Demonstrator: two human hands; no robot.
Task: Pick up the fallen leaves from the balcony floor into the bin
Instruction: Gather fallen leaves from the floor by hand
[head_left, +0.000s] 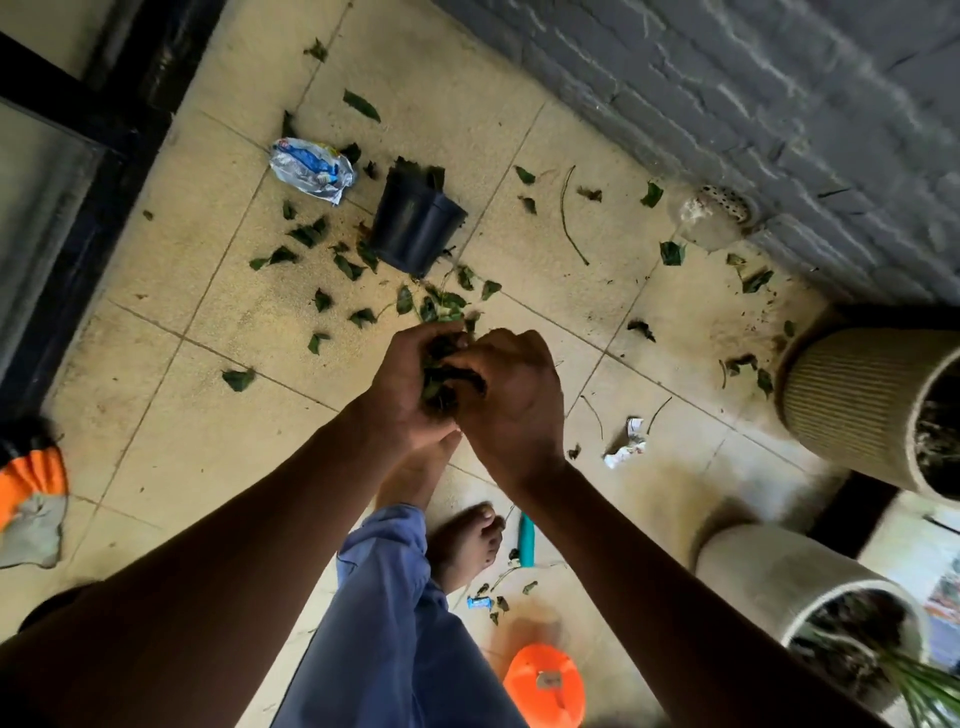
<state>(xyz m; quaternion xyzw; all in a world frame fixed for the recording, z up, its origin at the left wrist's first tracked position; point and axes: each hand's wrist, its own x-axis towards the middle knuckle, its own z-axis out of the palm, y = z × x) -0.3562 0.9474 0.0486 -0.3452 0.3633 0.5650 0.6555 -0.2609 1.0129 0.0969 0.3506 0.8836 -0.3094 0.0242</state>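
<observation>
My left hand (402, 387) and my right hand (514, 395) are cupped together above the tiled floor, and both hold a bunch of dark green leaves (441, 376) between them. Many fallen leaves (311, 234) lie scattered on the beige tiles ahead, thickest around a tipped black plastic pot (415, 221). More leaves (670, 253) lie to the right near the grey wall. A thin stem (569, 215) lies beyond the pot. No bin shows clearly; an orange round object (545, 683) sits near my feet.
A crumpled plastic wrapper (311, 169) lies left of the pot, and a paper scrap (626, 449) to my right. Two ribbed planters (852, 405) (779, 577) stand at the right. A black door frame (98, 171) runs along the left. My bare feet (465, 540) stand below my hands.
</observation>
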